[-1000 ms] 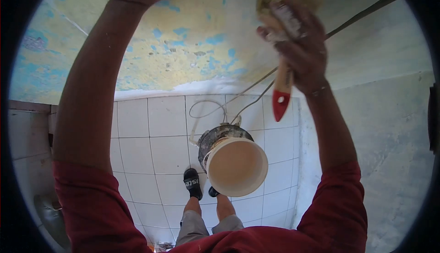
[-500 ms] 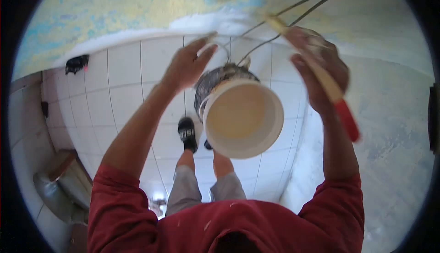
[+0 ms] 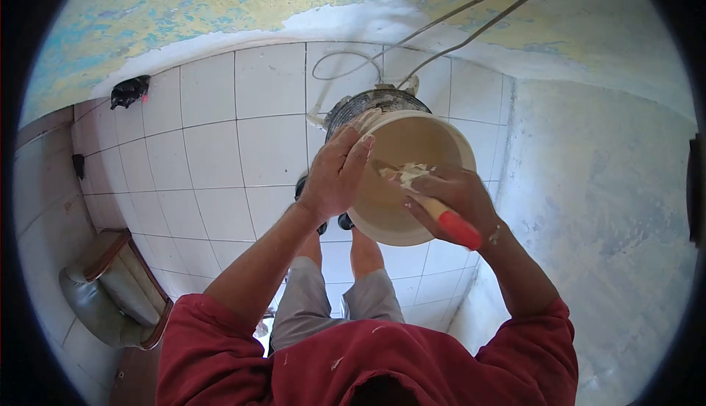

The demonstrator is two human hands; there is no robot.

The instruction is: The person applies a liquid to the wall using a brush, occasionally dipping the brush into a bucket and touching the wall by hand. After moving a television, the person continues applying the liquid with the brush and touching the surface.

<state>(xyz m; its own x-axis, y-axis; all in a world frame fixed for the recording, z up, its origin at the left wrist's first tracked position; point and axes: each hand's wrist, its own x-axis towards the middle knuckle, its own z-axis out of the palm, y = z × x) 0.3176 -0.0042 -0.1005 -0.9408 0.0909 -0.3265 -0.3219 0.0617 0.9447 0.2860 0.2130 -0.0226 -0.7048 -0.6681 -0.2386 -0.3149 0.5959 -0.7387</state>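
Observation:
A pale bucket point(image 3: 462, 141) holds a cream-coloured liquid in front of me. My left hand point(image 3: 334, 174) is at its left rim, with the thumb over the inner side and the other fingers along the outside. In my right hand point(image 3: 456, 193), over the bucket's right side, is a wooden-handled tool point(image 3: 434, 207) with a red end point(image 3: 460, 229). The handle slants down into the bucket. White paste sticks around its lower part and on my fingers, so the tool's working head is hard to make out.
Behind the bucket stands a dark, paste-spattered round container point(image 3: 379, 101) with cables point(image 3: 471, 38) running above it. Peeling painted wall point(image 3: 220, 9) lies ahead, and a plastered wall point(image 3: 603, 222) to the right. A green chair point(image 3: 110, 288) and a black bag point(image 3: 129, 92) are on the left.
My right hand has brought the tool from the upper right down into the bucket. My left hand has moved down and right from the air to the bucket's rim.

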